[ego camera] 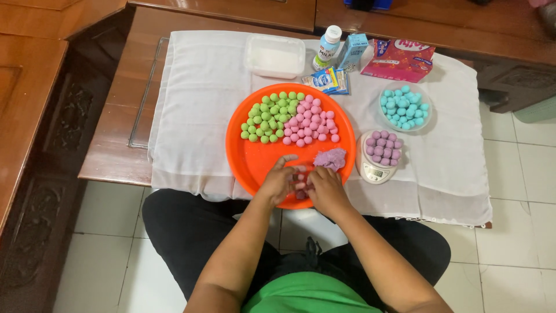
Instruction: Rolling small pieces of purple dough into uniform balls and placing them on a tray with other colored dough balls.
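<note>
Your left hand (280,181) sits at the lower centre of the frame, over the near rim of the round orange plastic tray (250,157), fingers loosely curled, thumb stretched up. Your right hand (325,188) meets it just to the right, fingers bent inward. Between the two you pinch a small piece of purple dough (300,182), mostly hidden by your fingertips, so I cannot tell its shape. To do this step well, keep the piece over the tray, roll with light, even pressure, and match the size of the balls already made.

On the tray's upper left lies a cluster of green dough balls (269,116), touching a cluster of pink dough balls (310,121) to its right. Just above your right hand rests the soft purple dough lump (330,158).

Upper centre, on the white cloth (197,98), sits a shallow clear rectangular plastic tub (274,55) of white powder. Right of it stands a small white bottle with a blue cap (328,46), then flat blue-and-white sachets (329,80) below, a small pale blue carton (353,51), and a flat pink box (398,59) at upper right.

Right of the tray, a small white kitchen scale (376,165) carries purple dough balls (384,147); above it, a clear round bowl (383,110) holds turquoise dough balls (405,108).
</note>
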